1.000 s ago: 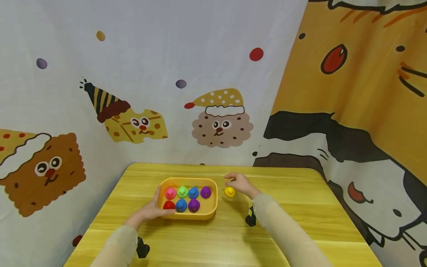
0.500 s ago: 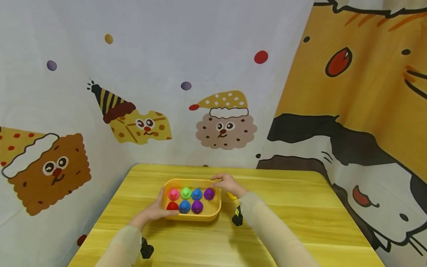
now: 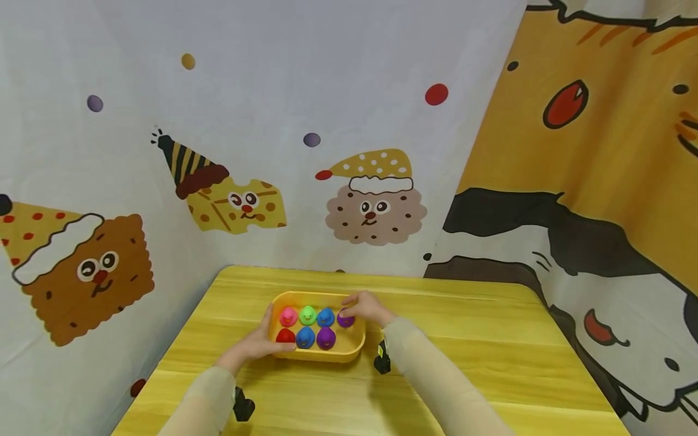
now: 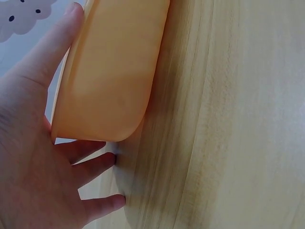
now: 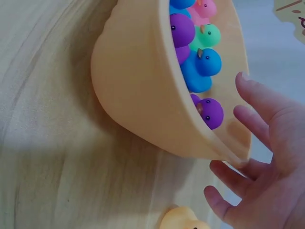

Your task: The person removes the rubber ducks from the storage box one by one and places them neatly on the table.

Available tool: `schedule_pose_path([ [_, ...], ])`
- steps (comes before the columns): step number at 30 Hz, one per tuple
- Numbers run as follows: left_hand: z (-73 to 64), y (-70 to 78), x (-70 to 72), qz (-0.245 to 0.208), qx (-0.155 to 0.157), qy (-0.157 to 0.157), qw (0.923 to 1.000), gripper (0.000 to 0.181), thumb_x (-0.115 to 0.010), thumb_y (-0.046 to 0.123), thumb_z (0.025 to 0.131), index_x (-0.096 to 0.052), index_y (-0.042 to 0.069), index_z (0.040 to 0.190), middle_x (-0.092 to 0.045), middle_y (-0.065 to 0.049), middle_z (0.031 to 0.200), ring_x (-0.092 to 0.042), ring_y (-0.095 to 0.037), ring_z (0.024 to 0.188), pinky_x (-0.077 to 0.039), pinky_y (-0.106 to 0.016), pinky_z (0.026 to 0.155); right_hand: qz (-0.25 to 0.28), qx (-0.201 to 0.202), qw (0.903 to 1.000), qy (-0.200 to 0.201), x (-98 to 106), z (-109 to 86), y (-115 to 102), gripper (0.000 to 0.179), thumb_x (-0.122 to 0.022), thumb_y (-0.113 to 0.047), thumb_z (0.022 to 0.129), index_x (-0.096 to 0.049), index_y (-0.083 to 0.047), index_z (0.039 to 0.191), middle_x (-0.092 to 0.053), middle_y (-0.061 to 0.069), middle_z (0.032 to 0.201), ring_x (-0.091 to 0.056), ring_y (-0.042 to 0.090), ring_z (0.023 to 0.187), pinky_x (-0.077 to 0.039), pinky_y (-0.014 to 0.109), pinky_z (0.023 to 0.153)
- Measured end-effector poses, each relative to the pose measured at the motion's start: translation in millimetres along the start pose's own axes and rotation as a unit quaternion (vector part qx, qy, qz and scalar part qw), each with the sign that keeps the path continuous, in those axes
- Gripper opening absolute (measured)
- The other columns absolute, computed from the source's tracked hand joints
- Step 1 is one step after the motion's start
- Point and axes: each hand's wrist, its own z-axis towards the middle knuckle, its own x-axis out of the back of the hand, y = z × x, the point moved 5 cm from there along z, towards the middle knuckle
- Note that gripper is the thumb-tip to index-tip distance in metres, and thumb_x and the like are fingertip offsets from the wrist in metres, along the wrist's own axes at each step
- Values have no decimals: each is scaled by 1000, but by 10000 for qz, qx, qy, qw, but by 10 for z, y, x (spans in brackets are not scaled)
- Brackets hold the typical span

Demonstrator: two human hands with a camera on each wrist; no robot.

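An orange-yellow plastic basket (image 3: pixel 343 356) holds small toy ducks in two rows: pink (image 3: pixel 288 316), green (image 3: pixel 308 315), blue and purple behind, red, blue and purple (image 3: pixel 326 338) in front. My left hand (image 3: pixel 255 344) lies around the basket's left end, its thumb straight along the front rim and its other fingers loosely spread in the left wrist view. At the opposite end, my right hand (image 3: pixel 368 307) reaches over the rim with spread fingers, near the back purple duck (image 5: pixel 212 113). A yellow duck (image 5: pixel 183 219) sits outside the basket, hidden in the head view behind the right arm.
The wooden table (image 3: pixel 305 402) reaches to a cartoon-print cloth (image 3: pixel 262 91) hung along its back and sides. Black wrist devices (image 3: pixel 383 358) show under both sleeves, close above the tabletop.
My right hand has moved left from above the yellow duck to the basket's right end; its arm now covers that duck. My left hand stays at the left end. The view has shifted slightly.
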Motion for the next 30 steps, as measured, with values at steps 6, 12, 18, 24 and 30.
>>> schedule_pose_path([
  [6,2,2,-20,34,-114,36,9999,128,-81,39,77,16,0,151,-6,-38,152,-19,-56,136,-15,-66,108,-14,-60,9999,-92,-58,-31,24,41,-76,-12,83,-65,8,117,-66,20,114,-62,28,103,-48,42,93],
  [12,8,0,-17,94,-78,45,9999,129,-81,42,76,15,1,151,-8,-39,152,-21,-57,134,-17,-67,107,-268,-154,9995,25,-60,-54,39,37,-76,-12,83,-67,7,114,-67,19,112,-61,27,101,-49,41,92],
  [18,1,9,-28,102,-109,7,9999,128,-81,41,77,16,-1,150,-6,-39,152,-20,-58,134,-17,-68,106,-423,-256,9987,131,-73,-34,96,35,-77,-14,82,-69,4,111,-70,14,105,-62,25,99,-49,41,91],
  [24,-12,-17,-37,-3,67,17,10000,127,-81,39,77,16,4,152,-4,-33,155,-18,-53,138,-16,-66,109,-542,-199,9980,255,-99,-4,142,34,-79,-16,81,-71,3,108,-71,13,102,-63,24,95,-50,40,88],
  [30,-19,28,-31,-55,103,-35,9999,125,-80,36,78,16,4,152,-2,-33,156,-17,-52,139,-14,-64,110,-579,-220,9976,301,-99,5,152,35,-80,-16,80,-71,2,108,-69,13,106,-62,25,96,-50,41,88],
])
